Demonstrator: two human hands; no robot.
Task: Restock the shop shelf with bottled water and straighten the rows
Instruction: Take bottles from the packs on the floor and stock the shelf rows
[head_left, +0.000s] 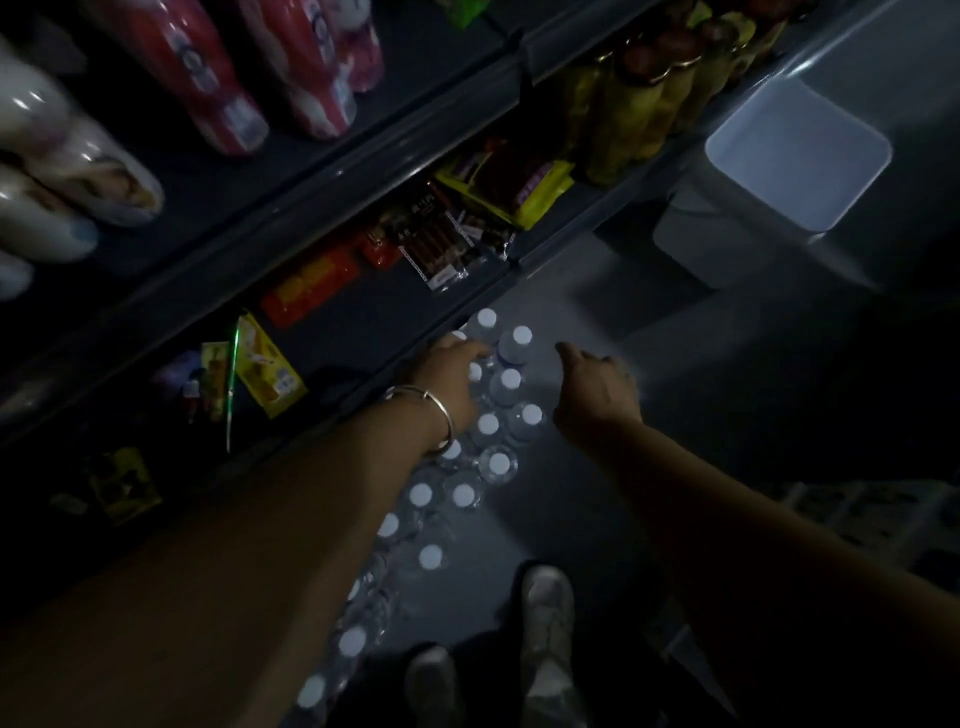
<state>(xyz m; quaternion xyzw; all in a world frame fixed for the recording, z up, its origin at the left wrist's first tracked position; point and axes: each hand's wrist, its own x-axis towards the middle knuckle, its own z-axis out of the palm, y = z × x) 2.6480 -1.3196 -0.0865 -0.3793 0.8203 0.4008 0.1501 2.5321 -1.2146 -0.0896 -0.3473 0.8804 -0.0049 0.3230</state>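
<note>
I'm seeing the water bottles (488, 423) in rows along the floor beside the bottom shelf (363, 374); left hand (452, 374) rests on their caps, fingers flat; right hand (597, 389) hovers alongside, loosely curled, holding nothing.

The left hand (451, 371) hides several water bottles (488, 425), its fingertips lost among the caps, while darkness blurs the lowest shelf (322, 374).

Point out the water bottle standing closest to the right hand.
It is the white-capped bottle on the outer edge of the rows, just left of the right hand near its wrist. The other outer caps sit further up or further down the row.
</note>
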